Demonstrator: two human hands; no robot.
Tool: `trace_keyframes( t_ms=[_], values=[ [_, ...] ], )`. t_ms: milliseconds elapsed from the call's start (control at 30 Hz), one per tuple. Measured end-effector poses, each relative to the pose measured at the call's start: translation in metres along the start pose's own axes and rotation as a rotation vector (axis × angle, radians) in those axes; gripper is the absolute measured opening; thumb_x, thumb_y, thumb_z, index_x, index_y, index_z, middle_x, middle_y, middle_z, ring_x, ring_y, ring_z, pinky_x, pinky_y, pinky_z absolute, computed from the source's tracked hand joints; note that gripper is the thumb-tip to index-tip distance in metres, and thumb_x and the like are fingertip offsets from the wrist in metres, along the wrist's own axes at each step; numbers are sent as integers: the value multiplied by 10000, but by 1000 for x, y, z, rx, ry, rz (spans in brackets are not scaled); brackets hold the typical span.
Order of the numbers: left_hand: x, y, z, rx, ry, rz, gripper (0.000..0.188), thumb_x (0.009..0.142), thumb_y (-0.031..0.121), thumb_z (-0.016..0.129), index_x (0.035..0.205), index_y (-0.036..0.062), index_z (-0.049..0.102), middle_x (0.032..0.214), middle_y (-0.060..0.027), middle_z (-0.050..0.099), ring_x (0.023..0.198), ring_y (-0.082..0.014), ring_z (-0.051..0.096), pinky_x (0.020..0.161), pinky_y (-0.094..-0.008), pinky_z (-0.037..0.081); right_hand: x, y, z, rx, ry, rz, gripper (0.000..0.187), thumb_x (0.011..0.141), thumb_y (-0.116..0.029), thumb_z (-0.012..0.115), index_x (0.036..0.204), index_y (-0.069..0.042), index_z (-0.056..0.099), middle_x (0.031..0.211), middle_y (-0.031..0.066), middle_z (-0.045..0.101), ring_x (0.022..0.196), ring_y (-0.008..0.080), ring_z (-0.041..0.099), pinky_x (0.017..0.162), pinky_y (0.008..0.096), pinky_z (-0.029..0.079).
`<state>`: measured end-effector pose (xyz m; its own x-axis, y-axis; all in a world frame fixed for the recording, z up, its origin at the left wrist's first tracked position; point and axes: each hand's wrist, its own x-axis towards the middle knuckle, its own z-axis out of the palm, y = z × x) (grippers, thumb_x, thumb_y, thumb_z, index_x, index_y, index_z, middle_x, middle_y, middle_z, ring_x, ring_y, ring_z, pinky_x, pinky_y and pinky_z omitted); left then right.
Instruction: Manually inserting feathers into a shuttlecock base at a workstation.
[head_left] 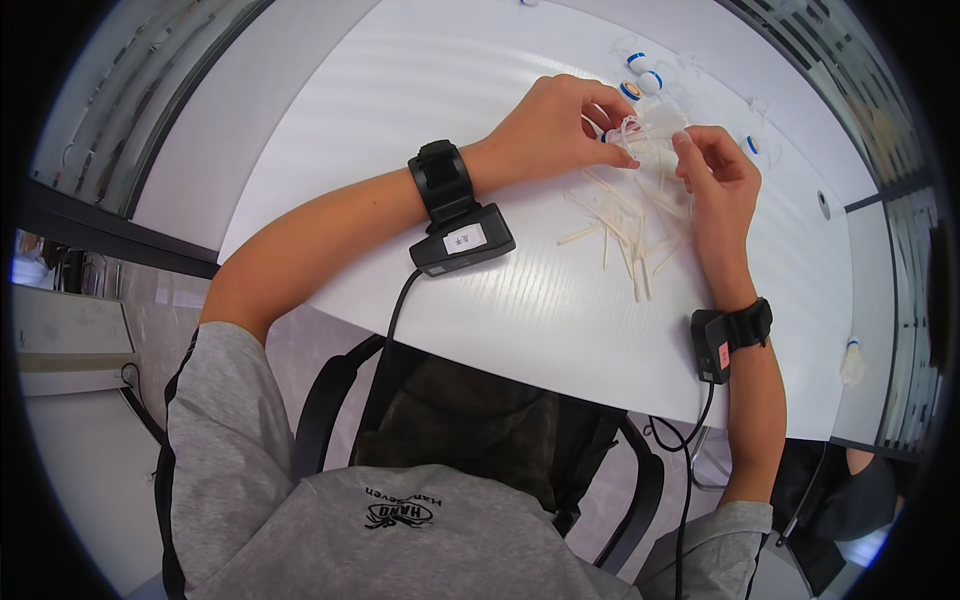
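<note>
Left hand (565, 122): thumb and fingers closed around the blue-banded base of a shuttlecock (655, 124)
Right hand (722, 178): thumb and forefinger narrow, at the skirt's right edge; cannot tell whether they grip it
Shuttlecock position: between both hands, over the white table (400, 100), skirt toward the right
Quill pieces (628, 235): pale, scattered below the hands
Blue-banded corks (650, 82): grouped just beyond the shuttlecock
</note>
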<state>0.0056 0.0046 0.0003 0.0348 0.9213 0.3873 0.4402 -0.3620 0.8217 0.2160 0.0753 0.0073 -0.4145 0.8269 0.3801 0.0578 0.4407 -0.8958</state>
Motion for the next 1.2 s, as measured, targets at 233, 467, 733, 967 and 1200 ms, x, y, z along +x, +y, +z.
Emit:
trace_keyframes(
  t_ms=[233,467,733,967,1200],
  values=[
    [0,-1,1,-13,-15,34,378,728,135,856,1048,5,703,930,-84,717,815,-152,686,784,-286,566,0,-1,5,-43,-129,74,207,871,-134,748,1022,4,711,831,3,657,708,37,560,591,208,441],
    [0,-7,1,-14,-52,120,362,740,100,842,1070,29,712,977,-53,711,878,-151,674,819,-299,556,0,-2,4,21,-182,124,244,875,-112,734,1064,33,685,926,37,692,797,76,626,733,225,517],
    [-1,-1,2,-22,-74,172,318,759,68,805,1064,33,721,974,-56,705,869,-157,668,815,-295,552,-1,2,1,14,-179,96,166,825,-43,677,975,26,693,915,37,685,822,84,618,728,243,518],
    [1,-2,2,-43,-76,206,317,749,63,807,1054,30,726,977,-51,702,863,-157,665,807,-297,560,1,1,0,27,-200,43,141,838,-47,649,959,24,672,899,16,657,808,67,591,691,217,482],
    [-1,-1,2,-30,-81,180,334,731,66,825,1046,21,720,976,-48,699,865,-155,659,801,-288,557,0,1,-1,81,-128,19,63,882,-41,622,926,0,641,869,-5,640,733,40,531,648,201,425]
  ],
)
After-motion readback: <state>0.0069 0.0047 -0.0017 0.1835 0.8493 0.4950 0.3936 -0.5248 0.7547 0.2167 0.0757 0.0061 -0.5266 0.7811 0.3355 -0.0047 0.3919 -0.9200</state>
